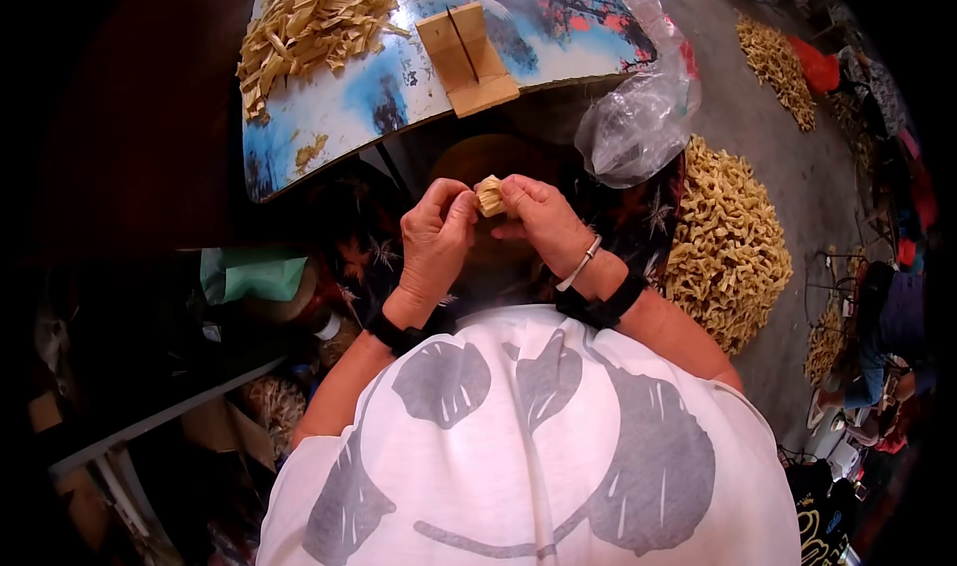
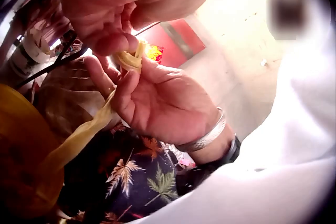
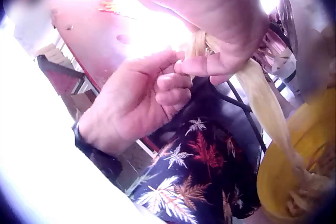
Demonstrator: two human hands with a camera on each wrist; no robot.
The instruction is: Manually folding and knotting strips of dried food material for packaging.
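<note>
Both hands meet over the lap at a small folded piece of pale yellow strip (image 1: 489,196). The left hand (image 1: 437,235) pinches its left side between thumb and fingers; the right hand (image 1: 547,223), with a silver bangle at its wrist, pinches the other side. In the left wrist view the folded strip (image 2: 128,60) lies between the fingertips of both hands. From it a long flat tail (image 3: 262,98) hangs down in the right wrist view, towards a yellow bowl (image 3: 270,182) that holds more strips.
A painted table (image 1: 359,133) ahead carries a heap of flat strips (image 1: 324,28) and a wooden stand with a dark blade-like upright (image 1: 469,63). Clear plastic (image 1: 633,128) hangs at its right edge. A large pile of knotted pieces (image 1: 728,247) lies on the floor at the right.
</note>
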